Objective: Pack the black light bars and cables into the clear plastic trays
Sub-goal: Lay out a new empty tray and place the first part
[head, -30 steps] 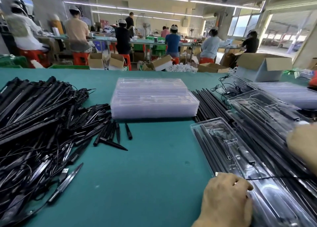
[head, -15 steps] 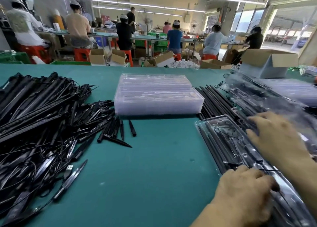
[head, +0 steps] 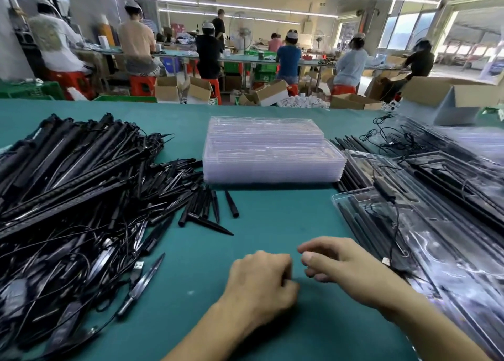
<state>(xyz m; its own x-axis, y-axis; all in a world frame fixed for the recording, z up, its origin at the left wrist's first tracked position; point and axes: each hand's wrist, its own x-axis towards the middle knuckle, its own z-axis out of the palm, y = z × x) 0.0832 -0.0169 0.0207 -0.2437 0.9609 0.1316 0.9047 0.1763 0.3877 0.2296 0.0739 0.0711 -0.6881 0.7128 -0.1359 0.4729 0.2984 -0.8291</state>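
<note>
— Where are the light bars (head: 68, 175)?
— Heaped on the left of the matte teal tabletop (head: 272, 319): long, slim black sticks tangled with thin cables (head: 54, 257). More lie in the glossy moulded tray (head: 409, 224) on the right.
— And the spare trays?
— A ribbed, rectangular stack of clear trays (head: 272, 153) stands mid-tabletop.
— The hands?
— Left hand (head: 259, 281): grip curled closed, nothing showing in it. Right hand (head: 341, 265): grip loose, fingers apart, near the tray.
</note>
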